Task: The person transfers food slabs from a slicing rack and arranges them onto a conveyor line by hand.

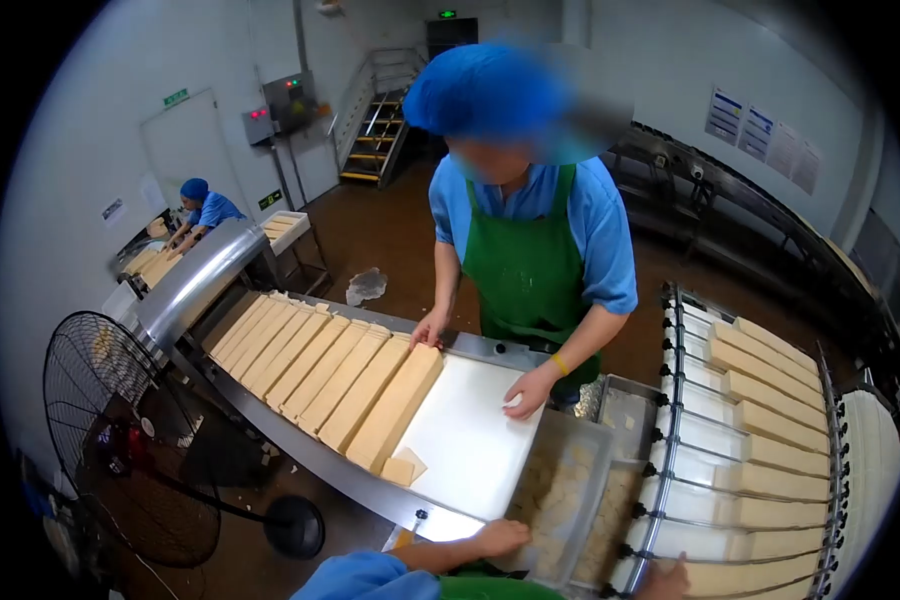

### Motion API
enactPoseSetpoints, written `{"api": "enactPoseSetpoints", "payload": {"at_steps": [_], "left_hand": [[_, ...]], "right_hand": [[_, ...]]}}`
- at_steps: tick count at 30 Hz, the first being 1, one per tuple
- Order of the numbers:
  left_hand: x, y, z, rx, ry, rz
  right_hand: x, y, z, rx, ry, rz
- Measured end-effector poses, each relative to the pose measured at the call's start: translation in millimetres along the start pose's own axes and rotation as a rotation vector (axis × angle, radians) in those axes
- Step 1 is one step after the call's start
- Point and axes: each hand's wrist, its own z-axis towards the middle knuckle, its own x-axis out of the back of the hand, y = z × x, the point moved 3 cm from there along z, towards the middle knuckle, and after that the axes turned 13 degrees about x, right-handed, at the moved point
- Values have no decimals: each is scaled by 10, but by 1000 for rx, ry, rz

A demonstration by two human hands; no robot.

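My left hand point(500, 538) reaches in from the bottom, beside the near end of a white conveyor belt point(465, 420) and a clear plastic tub point(570, 500). Its fingers look loosely extended, and I see nothing in them. Low at the right, my right hand point(667, 580) is against the left end of a long stack of pale sheets point(750, 580) on the slotted conveyor; most of its fingers are hidden. Similar long stacks point(355, 385) lie side by side on the white belt, the nearest one point(405, 410) with small loose pieces point(402, 468) at its end.
A co-worker in a green apron point(520, 250) stands across the belt, one hand at a stack, the other holding something small and white. A black fan point(130, 440) stands at left. Rods divide the right conveyor point(685, 460). Another person point(210, 207) works at the back left.
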Motion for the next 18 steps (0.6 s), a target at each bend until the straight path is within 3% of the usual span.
{"api": "enactPoseSetpoints", "payload": {"at_steps": [2,3,4,6,7,8,9,13,15,18], "left_hand": [[-94,-31,19,40,-134,-57],[-170,-78,-9,14,-77,-120],[-142,-75,-25,52,-116,-247],[112,26,-121,16,-155,-348],[225,44,-165,20,-130,-385],[345,71,-208,26,-107,-428],[414,46,-260,38,-75,-461],[960,-69,-457,128,120,-650],[1147,-201,-582,204,177,-743],[1564,-467,-806,130,449,-548]], "right_hand": [[-182,162,-73,-64,-44,-38],[-400,272,-80,-250,72,49],[-514,318,-16,-243,90,61],[-511,316,-115,96,8,-152],[-292,163,-12,117,-71,-111],[-409,178,-12,151,30,-77],[-375,95,-92,156,-18,-83],[-424,-684,359,123,-345,55],[-630,-1080,329,220,76,298],[-613,-1757,557,346,44,368]]}}
